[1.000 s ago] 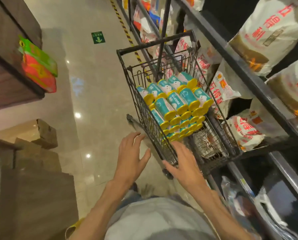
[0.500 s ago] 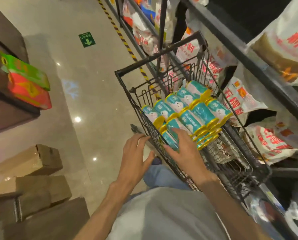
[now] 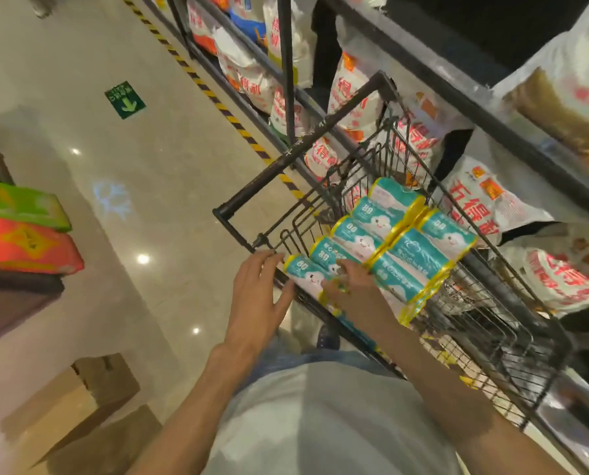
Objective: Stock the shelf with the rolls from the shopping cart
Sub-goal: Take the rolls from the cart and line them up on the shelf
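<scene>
Teal rolls (image 3: 382, 241) marked "80" — right grip (image 3: 354, 293) grasping one; left grip (image 3: 257, 296) released.

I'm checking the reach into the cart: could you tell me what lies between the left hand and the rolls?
In the head view, only the cart's wire side wall separates the left hand from the rolls.
</scene>
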